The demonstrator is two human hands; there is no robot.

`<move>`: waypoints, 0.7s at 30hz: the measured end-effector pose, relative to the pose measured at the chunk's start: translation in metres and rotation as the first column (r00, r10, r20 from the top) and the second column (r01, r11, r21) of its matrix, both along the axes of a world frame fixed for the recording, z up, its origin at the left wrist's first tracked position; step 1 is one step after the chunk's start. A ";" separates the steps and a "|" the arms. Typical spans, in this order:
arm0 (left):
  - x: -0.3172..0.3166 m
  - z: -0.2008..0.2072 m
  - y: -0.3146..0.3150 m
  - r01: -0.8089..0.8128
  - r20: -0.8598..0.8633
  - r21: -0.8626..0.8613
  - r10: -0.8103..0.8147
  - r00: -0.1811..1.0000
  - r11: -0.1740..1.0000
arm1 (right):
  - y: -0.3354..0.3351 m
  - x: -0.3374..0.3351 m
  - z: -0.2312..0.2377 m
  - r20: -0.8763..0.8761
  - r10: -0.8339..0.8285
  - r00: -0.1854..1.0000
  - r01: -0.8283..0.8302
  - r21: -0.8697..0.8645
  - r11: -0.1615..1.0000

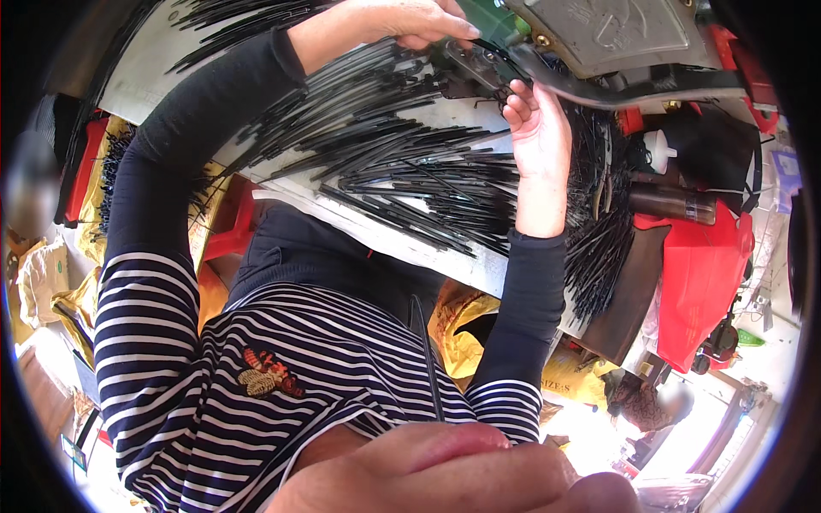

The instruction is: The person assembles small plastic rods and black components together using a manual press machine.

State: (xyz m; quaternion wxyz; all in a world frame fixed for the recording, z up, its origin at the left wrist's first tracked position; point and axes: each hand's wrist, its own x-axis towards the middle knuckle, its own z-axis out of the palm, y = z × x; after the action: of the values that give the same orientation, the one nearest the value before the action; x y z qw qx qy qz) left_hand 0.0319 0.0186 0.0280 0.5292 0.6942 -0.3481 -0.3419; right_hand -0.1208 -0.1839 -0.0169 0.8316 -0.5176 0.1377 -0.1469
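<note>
Both hands come together at a dark metal clamp-like part [479, 67]: the left hand [419, 21] reaches in with fingers close together, the right hand [540, 128] is half curled just beside it, palm showing. Whether either holds a strip, I cannot tell. Black strips [445, 184] lie in loose fans left of and below the right hand, on a pale table [483, 272]; a dense bundle [594, 256] spreads right of its wrist. Below the fans, a narrow bare band follows the table's slanting edge. Close above the right hand, a grey metal casing [616, 38] limits the room. Farther right are a white bottle [658, 150] and a red bin [697, 278]
</note>
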 end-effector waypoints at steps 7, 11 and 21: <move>0.008 0.002 -0.005 0.174 0.050 -0.057 -0.171 0.984 0.983 | -0.013 -0.014 0.002 0.005 -0.047 0.999 0.047 0.034 0.998; 0.024 -0.008 0.012 0.283 -0.030 -0.034 -0.284 0.958 0.959 | 0.012 -0.016 0.016 -0.048 -0.170 0.984 0.115 -0.552 0.826; -0.014 -0.018 0.004 0.365 0.020 0.072 -0.367 0.930 0.928 | 0.063 -0.029 0.027 0.000 0.003 1.000 0.000 -1.000 0.000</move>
State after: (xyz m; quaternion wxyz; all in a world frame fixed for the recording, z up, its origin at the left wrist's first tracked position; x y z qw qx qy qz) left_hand 0.0180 0.0229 0.0101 0.4266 0.6400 -0.4686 -0.4345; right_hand -0.1500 -0.1213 0.0096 0.2222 -0.9541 -0.0078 -0.2007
